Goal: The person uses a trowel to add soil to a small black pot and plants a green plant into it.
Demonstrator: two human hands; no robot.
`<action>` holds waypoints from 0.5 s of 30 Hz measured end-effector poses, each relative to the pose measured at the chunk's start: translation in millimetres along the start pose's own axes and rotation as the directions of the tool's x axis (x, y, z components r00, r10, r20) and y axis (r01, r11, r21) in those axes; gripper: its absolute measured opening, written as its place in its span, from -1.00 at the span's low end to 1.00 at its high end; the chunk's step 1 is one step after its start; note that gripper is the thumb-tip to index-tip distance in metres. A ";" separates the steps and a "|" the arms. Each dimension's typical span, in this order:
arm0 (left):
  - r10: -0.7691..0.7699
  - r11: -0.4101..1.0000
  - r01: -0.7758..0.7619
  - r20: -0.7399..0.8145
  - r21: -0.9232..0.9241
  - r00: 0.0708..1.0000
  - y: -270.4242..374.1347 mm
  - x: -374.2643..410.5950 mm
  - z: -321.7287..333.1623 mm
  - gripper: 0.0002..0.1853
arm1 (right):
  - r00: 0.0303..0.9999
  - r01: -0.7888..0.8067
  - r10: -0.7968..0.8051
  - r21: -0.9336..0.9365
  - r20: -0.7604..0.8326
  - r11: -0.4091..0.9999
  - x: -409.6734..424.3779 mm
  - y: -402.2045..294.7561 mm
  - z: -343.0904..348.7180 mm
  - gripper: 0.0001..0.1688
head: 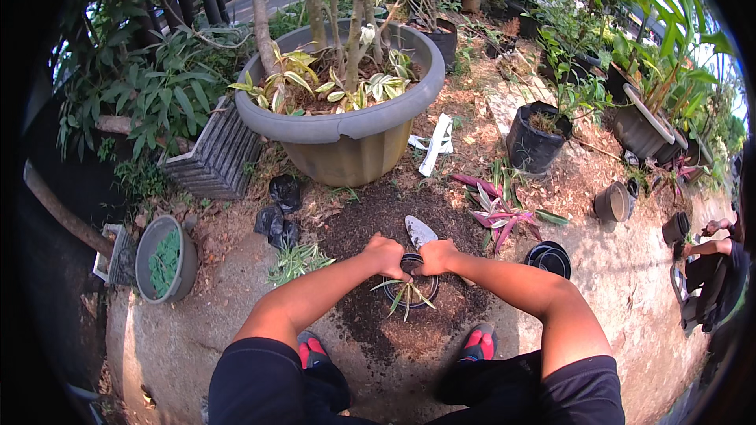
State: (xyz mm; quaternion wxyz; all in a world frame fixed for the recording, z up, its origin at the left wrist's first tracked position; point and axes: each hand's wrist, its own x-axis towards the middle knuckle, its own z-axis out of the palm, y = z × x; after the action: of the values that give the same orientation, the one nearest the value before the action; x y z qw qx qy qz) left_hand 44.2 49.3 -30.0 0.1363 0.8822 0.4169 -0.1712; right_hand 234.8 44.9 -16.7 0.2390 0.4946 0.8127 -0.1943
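Observation:
A small variegated plant (406, 293) stands in a round black plastic pot (432, 295) on a patch of dark soil (360, 230). My left hand (385, 255) is at the pot's upper left, its thumb reaching inward by the base of the plant. From the other side my right hand (435, 257) reaches in at the upper right of the pot, the thumb pointing inward. The fingertips are partly hidden, so whether either hand grips the rim or presses the soil is unclear. A soil-smeared trowel blade (420, 232) lies just beyond my right hand, its handle mostly covered.
A large planter (348, 159) stands ahead. Uprooted spider plants (298, 264) and black plastic bags (284, 193) lie left, near a tub with green material (188, 271). Purple-leaved plants (502, 218) and stacked black pots (548, 258) are right. Another person (717, 265) sits at far right.

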 end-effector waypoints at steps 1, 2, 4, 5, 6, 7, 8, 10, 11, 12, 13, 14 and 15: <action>-0.024 1.000 0.024 0.035 0.011 0.999 8.0 -2.3 -9.3 -0.16 | 1.000 -0.008 0.008 -0.007 0.008 1.000 -5.0 -1.7 -2.9 -0.20; -0.049 0.999 0.048 0.070 0.024 0.996 14.2 -3.9 -16.0 -0.11 | 1.000 -0.015 0.015 -0.014 0.016 1.000 -7.7 -2.0 -3.8 -0.17; -0.086 0.996 0.086 0.091 0.008 0.992 19.7 -6.5 -21.0 -0.09 | 1.000 -0.028 0.028 -0.003 -0.011 1.000 -6.5 -0.1 1.1 -0.18; -0.104 0.995 0.105 0.102 0.000 0.989 21.3 -6.5 -21.7 -0.08 | 0.999 -0.035 0.035 0.004 -0.024 0.999 -5.5 1.0 4.8 -0.19; -0.123 0.992 0.126 0.095 -0.021 0.988 21.5 -6.2 -20.2 -0.10 | 0.998 -0.037 0.038 0.007 -0.059 0.999 -3.2 1.1 9.3 -0.21; -0.142 0.988 0.146 0.089 -0.043 0.986 21.7 -5.2 -16.6 -0.12 | 0.995 -0.040 0.041 0.011 -0.095 0.999 -1.2 0.9 14.2 -0.23; -0.160 0.984 0.166 0.083 -0.065 0.984 21.9 -4.0 -13.1 -0.14 | 0.991 -0.043 0.045 0.016 -0.130 0.999 1.0 1.5 18.6 -0.25; -0.176 0.983 0.178 0.042 -0.050 0.983 20.5 -1.4 -7.2 -0.19 | 0.989 -0.049 0.050 0.010 -0.141 0.999 2.2 -0.1 19.0 -0.27; -0.184 0.982 0.185 0.022 -0.042 0.983 19.5 -0.2 -4.4 -0.21 | 0.988 -0.052 0.053 0.008 -0.146 0.999 2.7 -1.0 19.2 -0.28; -0.178 0.983 0.178 0.015 -0.033 0.984 20.2 0.7 -4.4 -0.23 | 0.988 -0.052 0.053 0.012 -0.146 0.999 3.1 0.1 20.4 -0.30; -0.172 0.985 0.172 0.008 -0.024 0.985 20.7 1.6 -4.6 -0.25 | 0.988 -0.051 0.053 0.016 -0.146 0.999 3.5 1.2 21.5 -0.31; -0.166 0.986 0.166 0.001 -0.015 0.986 21.0 2.3 -4.7 -0.28 | 0.988 -0.050 0.052 0.021 -0.147 0.999 3.8 2.6 22.4 -0.32; -0.160 0.987 0.160 0.005 -0.014 0.987 20.3 1.8 -4.7 -0.28 | 0.991 -0.031 0.033 0.017 -0.128 0.999 2.4 2.7 19.3 -0.30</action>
State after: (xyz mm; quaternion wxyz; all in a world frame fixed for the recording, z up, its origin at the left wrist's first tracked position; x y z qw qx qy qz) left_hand 62.0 39.9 -24.5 0.1294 0.8445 0.4875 -0.1802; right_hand 240.0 37.1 -33.9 0.1856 0.5209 0.8169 -0.1644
